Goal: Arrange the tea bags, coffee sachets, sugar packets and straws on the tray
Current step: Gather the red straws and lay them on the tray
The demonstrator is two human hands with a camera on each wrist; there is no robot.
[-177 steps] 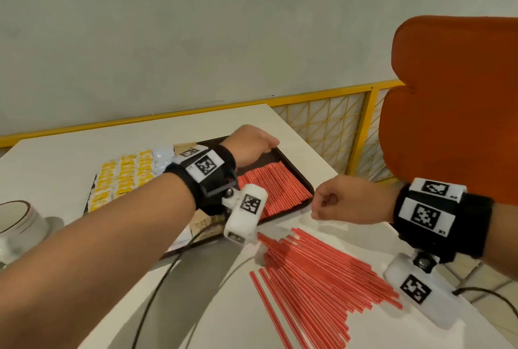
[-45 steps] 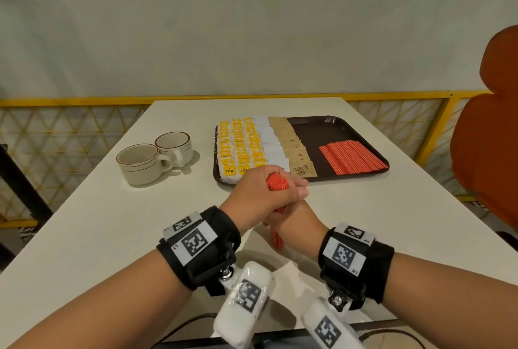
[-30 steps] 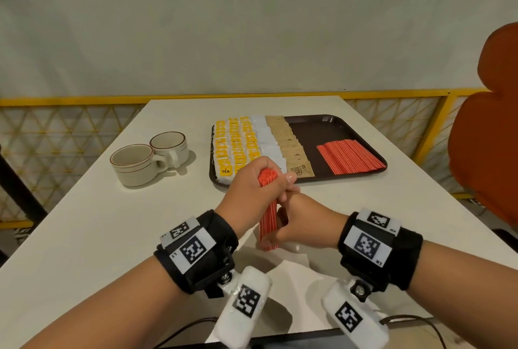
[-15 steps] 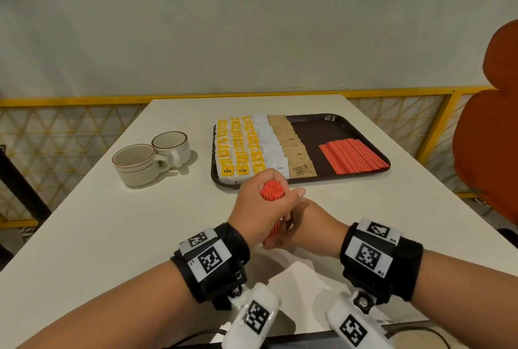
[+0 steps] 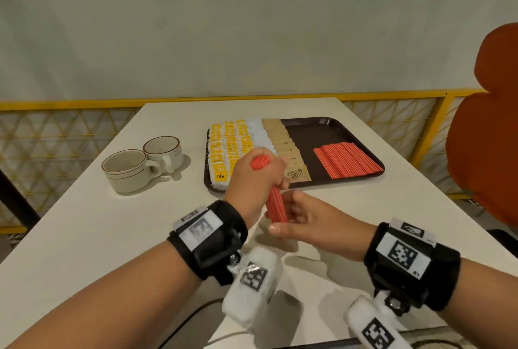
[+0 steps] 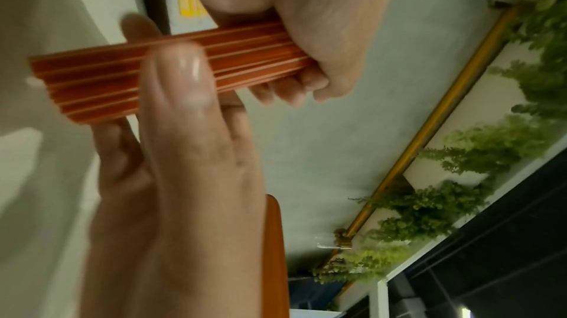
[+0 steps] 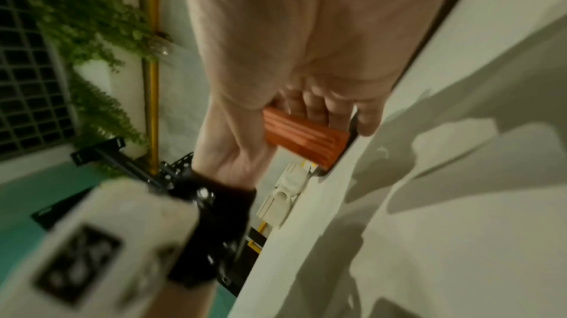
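A bundle of red straws (image 5: 276, 205) stands nearly upright above the white table (image 5: 84, 236), in front of the tray. My left hand (image 5: 252, 180) grips its upper part in a fist. My right hand (image 5: 304, 215) holds the lower end. In the left wrist view the right thumb (image 6: 181, 75) lies across the bundle (image 6: 92, 85) with the fingers behind it. The dark tray (image 5: 308, 133) holds rows of yellow tea bags (image 5: 227, 147), white packets (image 5: 260, 135), brown sugar packets (image 5: 294, 161) and a flat layer of red straws (image 5: 347, 161).
Two beige cups (image 5: 131, 169) stand left of the tray. An orange chair back (image 5: 487, 138) rises at the right edge of the table. A yellow mesh railing (image 5: 56, 135) runs behind the table, and bare tray floor lies between the sugar packets and the straws.
The loose straws seen on the table earlier are now one bundle in both hands. In the last half second the bundle tilted and my right hand slid to its lower end.
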